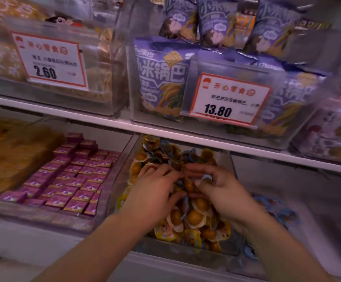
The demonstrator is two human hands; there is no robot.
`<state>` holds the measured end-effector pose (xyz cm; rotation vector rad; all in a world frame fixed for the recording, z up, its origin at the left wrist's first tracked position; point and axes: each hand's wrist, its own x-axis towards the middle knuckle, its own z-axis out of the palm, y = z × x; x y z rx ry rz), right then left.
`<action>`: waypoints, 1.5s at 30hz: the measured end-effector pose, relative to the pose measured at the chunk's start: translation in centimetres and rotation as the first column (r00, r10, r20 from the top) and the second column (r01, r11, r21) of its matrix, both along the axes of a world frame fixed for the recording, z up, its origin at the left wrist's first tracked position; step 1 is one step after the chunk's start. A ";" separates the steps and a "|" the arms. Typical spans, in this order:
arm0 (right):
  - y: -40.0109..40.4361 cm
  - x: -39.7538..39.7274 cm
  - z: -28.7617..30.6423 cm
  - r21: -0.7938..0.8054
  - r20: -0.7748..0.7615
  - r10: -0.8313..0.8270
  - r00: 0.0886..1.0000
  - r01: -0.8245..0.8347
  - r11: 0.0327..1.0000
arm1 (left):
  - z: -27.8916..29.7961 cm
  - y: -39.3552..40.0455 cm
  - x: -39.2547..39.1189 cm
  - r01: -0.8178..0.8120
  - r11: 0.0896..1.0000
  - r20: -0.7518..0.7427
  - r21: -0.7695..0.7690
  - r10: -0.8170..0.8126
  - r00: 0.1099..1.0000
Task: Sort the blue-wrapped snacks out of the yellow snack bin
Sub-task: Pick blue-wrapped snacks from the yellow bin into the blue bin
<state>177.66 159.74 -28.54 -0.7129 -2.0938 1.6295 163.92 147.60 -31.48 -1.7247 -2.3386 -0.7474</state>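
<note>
A clear bin (pixel 186 254) on the lower shelf holds a heap of yellow-wrapped snacks (pixel 195 217) with some blue-wrapped ones mixed in toward the back (pixel 187 154). Both my hands are in the heap. My right hand (pixel 218 187) pinches a blue-wrapped snack (pixel 205 177) between thumb and fingers. My left hand (pixel 155 190) lies on the pile with its fingers bent into the snacks; what it holds, if anything, is hidden. To the right, another clear bin holds several blue-wrapped snacks (pixel 275 206).
A bin of small purple boxes (pixel 72 180) stands to the left. The white shelf edge (pixel 186 139) runs just above the bins. On it sit purple snack bags (pixel 165 78) and price tags (pixel 228 98).
</note>
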 end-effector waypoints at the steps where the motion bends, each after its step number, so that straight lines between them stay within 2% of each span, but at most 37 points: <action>1: -0.1 0.0 -0.1 0.070 0.013 -0.017 1.000 0.016 0.997 | 0.1 0.1 0.0 -0.008 1.000 0.034 0.022 0.008 0.999; 4: 0.1 0.1 0.2 0.242 0.042 -0.082 0.996 0.070 0.968 | 0.4 -0.1 0.0 -0.008 0.998 0.147 0.064 -0.002 0.989; 7: 0.3 0.2 0.6 0.296 0.060 -0.117 0.991 0.094 0.951 | 0.5 -0.4 -0.3 0.000 0.997 0.169 0.078 -0.013 0.986; 9: 0.6 0.5 1.3 0.439 -0.002 -0.182 0.983 0.165 0.883 | 0.5 -0.6 -0.6 -0.011 0.990 0.189 0.142 -0.017 0.982; 11: 0.8 1.0 2.0 0.596 -0.044 -0.187 0.981 0.176 0.783 | 0.7 -0.7 -0.6 -0.081 0.971 0.277 0.225 0.016 0.961; 12: 0.7 1.4 2.3 0.643 -0.012 -0.138 0.990 0.114 0.757 | 0.8 -0.8 -0.7 -0.136 0.954 0.348 0.266 0.036 0.937; 13: 0.2 1.6 2.3 0.690 0.079 -0.071 0.994 -0.003 0.724 | 0.9 -0.8 -0.6 -0.186 0.933 0.422 0.309 0.041 0.906; 14: -0.5 1.8 2.1 0.748 0.211 -0.025 0.977 -0.145 0.648 | 1.1 -0.9 -0.6 -0.222 0.909 0.491 0.352 0.023 0.871; 16: -1.9 1.7 0.8 0.835 0.452 -0.068 0.890 -0.395 0.384 | 1.4 -1.0 -0.6 -0.257 0.866 0.598 0.428 -0.058 0.799; 17: -2.4 1.6 0.2 0.840 0.509 -0.108 0.854 -0.464 0.281 | 1.6 -1.1 -0.6 -0.272 0.850 0.645 0.450 -0.099 0.758; 18: -2.7 1.5 -0.1 0.832 0.538 -0.133 0.833 -0.500 0.239 | 1.7 -1.2 -0.6 -0.290 0.840 0.691 0.458 -0.132 0.710; 20: -2.7 1.2 -0.4 0.833 0.533 -0.130 0.836 -0.492 0.254 | 2.0 -1.4 -0.6 -0.334 0.831 0.772 0.445 -0.167 0.613; 23: -1.9 1.1 0.0 0.794 0.473 -0.057 0.879 -0.397 0.461 | 2.1 -1.8 -0.6 -0.382 0.818 0.823 0.430 -0.181 0.538; 25: -1.5 1.0 0.3 0.759 0.413 -0.049 0.909 -0.314 0.571 | 2.0 -2.0 -0.7 -0.370 0.823 0.809 0.432 -0.172 0.561; 27: -1.1 0.9 0.4 0.737 0.317 -0.096 0.944 -0.182 0.651 | 1.7 -2.1 -0.7 -0.342 0.836 0.763 0.429 -0.133 0.633; 29: -0.7 0.5 0.7 0.728 0.185 -0.172 0.968 -0.017 0.685 | 1.5 -2.2 -0.5 -0.317 0.850 0.722 0.421 -0.102 0.684; 32: 0.0 -0.9 0.7 0.710 0.060 -0.263 0.963 0.144 0.689 | 1.5 -2.3 -0.3 -0.311 0.854 0.707 0.417 -0.089 0.702; 34: 0.4 -2.1 0.4 0.704 0.104 -0.281 0.954 0.129 0.699 | 1.4 -2.2 -0.3 -0.321 0.867 0.696 0.381 -0.041 0.717; 37: 0.4 -4.0 -0.9 0.732 0.221 -0.236 0.946 -0.001 0.681 | 1.0 -2.5 -0.3 -0.301 0.898 0.638 0.320 0.030 0.769; 41: 0.1 -5.2 -1.8 0.776 0.401 -0.185 0.897 -0.226 0.589 | 1.2 -3.2 -0.5 -0.198 0.939 0.578 0.283 -0.002 0.816; 45: 0.9 -5.1 -1.7 0.749 0.466 -0.142 0.873 -0.304 0.588 | 1.2 -3.3 -0.7 -0.170 0.949 0.579 0.265 -0.015 0.815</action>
